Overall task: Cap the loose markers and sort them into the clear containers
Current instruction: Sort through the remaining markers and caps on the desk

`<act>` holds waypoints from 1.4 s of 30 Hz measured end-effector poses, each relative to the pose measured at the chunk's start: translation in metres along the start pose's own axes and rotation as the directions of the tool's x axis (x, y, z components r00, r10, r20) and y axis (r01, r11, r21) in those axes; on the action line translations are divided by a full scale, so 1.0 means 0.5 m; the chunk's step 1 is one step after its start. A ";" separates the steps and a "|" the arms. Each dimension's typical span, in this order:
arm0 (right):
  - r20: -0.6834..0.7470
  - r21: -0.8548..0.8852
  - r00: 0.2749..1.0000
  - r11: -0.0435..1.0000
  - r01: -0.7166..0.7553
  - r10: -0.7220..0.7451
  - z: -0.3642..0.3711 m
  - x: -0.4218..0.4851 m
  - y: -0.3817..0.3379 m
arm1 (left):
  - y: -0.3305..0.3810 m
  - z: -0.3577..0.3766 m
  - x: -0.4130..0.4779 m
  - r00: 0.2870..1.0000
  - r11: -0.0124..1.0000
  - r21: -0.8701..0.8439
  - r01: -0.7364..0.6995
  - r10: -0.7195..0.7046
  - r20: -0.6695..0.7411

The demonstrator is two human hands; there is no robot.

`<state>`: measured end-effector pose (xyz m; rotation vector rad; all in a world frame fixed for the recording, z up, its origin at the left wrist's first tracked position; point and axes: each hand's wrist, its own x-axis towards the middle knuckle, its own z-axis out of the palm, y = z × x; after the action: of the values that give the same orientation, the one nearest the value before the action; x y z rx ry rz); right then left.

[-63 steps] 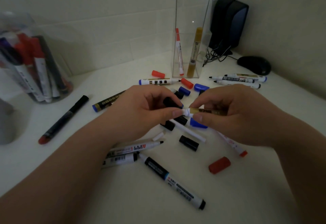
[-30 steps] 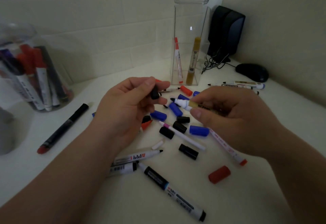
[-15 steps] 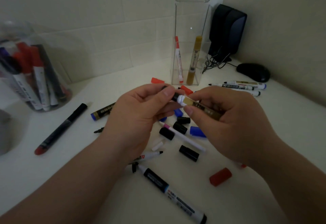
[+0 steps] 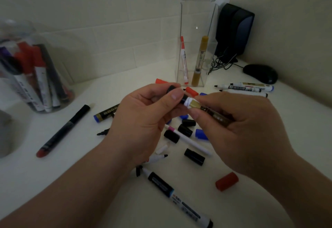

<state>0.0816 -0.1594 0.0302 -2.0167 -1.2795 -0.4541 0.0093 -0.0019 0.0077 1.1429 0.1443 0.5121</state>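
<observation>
While the left hand (image 4: 143,118) is pinching a small black plastic cap (image 4: 171,89) between curled thumb and forefinger, the right hand (image 4: 239,129) is gripping a dark, gold-banded marker pen (image 4: 206,110), curling round its barrel. Cap and the marker's white collar are touching, just in front of the tall clear square plastic container (image 4: 195,21); a loose red cylindrical cap (image 4: 227,183) is lying well in front of it.

Desk corner of an office or home study: white desk (image 4: 86,188) against tiled wall (image 4: 107,30), black speaker (image 4: 233,28) w/ cables (image 4: 222,62) & mouse (image 4: 260,73), markers (image 4: 179,200) scattered about.
</observation>
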 end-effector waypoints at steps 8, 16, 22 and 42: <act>0.408 0.296 0.842 0.822 -0.488 0.353 0.007 0.022 0.015 | 0.004 -0.010 0.008 0.999 0.969 0.245 0.024 -0.014 -0.043; 0.462 -0.153 0.789 0.913 -0.378 0.405 -0.001 0.020 0.062 | 0.044 -0.066 0.044 0.928 0.986 0.163 -0.043 0.100 -0.358; 0.474 -0.238 0.767 0.901 -0.362 0.433 0.017 0.017 0.050 | 0.044 -0.094 0.058 0.927 0.981 0.161 -0.104 0.154 -0.341; 0.855 -0.345 0.448 0.931 0.119 0.260 0.051 -0.017 -0.142 | 0.076 -0.113 0.037 0.978 0.694 0.703 -0.156 0.207 0.012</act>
<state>0.0131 -0.1275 0.0334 -2.7657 -1.7755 0.6297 -0.0071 0.0656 0.0208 1.9120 0.3058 0.7026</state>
